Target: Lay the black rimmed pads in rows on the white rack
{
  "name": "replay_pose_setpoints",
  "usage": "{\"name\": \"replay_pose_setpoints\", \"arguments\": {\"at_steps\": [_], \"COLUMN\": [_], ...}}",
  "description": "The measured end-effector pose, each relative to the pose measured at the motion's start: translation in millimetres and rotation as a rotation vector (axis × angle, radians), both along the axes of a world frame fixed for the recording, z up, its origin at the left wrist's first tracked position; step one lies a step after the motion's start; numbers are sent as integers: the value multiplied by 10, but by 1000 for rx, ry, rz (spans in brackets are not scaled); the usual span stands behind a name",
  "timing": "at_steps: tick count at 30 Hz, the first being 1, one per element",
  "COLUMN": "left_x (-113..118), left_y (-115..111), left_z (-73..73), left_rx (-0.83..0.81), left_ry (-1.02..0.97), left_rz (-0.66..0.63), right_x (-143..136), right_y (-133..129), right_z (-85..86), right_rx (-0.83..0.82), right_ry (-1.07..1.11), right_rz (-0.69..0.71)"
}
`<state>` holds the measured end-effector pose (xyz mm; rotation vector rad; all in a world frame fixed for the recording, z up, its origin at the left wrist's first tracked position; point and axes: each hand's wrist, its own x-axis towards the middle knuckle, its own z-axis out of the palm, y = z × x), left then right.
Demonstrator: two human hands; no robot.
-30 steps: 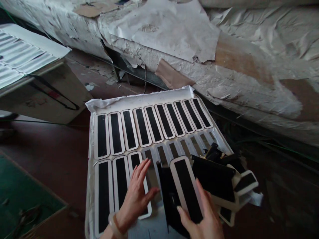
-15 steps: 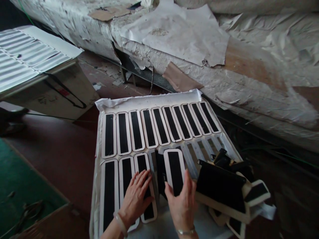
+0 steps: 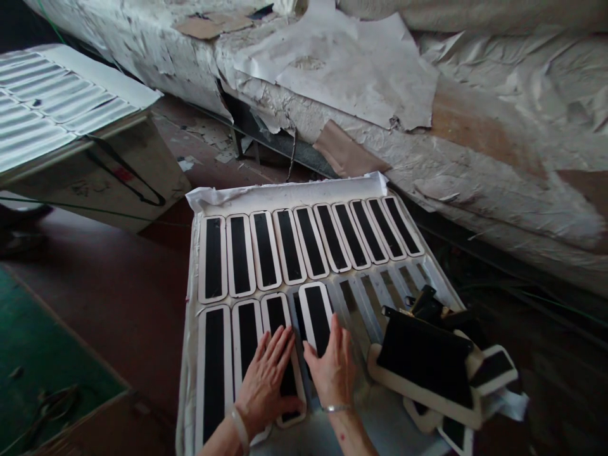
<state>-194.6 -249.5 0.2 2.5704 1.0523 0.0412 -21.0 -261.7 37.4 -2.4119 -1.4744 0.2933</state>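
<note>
So there's this white ribbed tray [image 3: 289, 192] with long slots, and most of them hold flat oblong pieces, white rim with a black centre strip. The whole back row [image 3: 311, 244] is full, lined up edge to edge, which makes sense since each slot only takes one piece lying flat

Front row has four pieces so far. The left hand [image 3: 266, 383] lies open, palm down, fingers spread over the third front-row piece [image 3: 278, 316], looks like it's pinning it flat in its groove. The right hand [image 3: 332, 373] is also open and flat, pressing on the fourth white-rimmed black piece [image 3: 317, 313], which sits just beside the third. That fourth one looks slightly skewed, with a dark part showing along its left edge, so I'd guess it isn't fully seated

To the right the tray's slots [image 3: 380, 291] are bare, and a loose heap of the same black and white pieces [image 3: 427, 364] sits on the tray's right corner, close to the right hand, handy for grabbing
</note>
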Motion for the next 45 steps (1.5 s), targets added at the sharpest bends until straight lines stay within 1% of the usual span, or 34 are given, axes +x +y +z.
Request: {"name": "replay_pose_setpoints", "arguments": {"at_steps": [4,8,10,13,17,19,21,27,30,33,37,42,45], "left_x": [-30,-60,-54,4,106,130,132,88,79,86,100,111,139], "left_y": [10,64,132,284,461,490,480,420,415,413,421,419,398], "left_z": [-51,-51,-5,116,254,272,260,157,123,122,143,137,142], "left_rx": [-93,-118,-121,-140,-131,-113,-87,-53,-44,-24,-5,5,11], "left_ry": [-10,-24,-25,-16,-20,-11,11,39,7,-10,-25,-28,-23], "left_rz": [-30,1,42,93,100,87,77,82,102,117,127,123,149], "right_x": [-105,-155,-141,-99,-62,-55,-50,0,26,45,58,40,41], "right_y": [-53,-43,-23,-12,-12,6,42,211,261,274,281,279,274], "right_z": [-136,-227,-250,-272,-289,-270,-220,13,84,101,71,30,29], "right_rx": [-58,-64,-75,-100,-130,-156,-207,-439,-541,-580,-579,-564,-571], "right_ry": [33,46,46,46,57,49,23,-123,-131,-103,-86,-109,-131], "right_rz": [17,31,56,100,158,183,198,271,268,260,266,286,314]}}
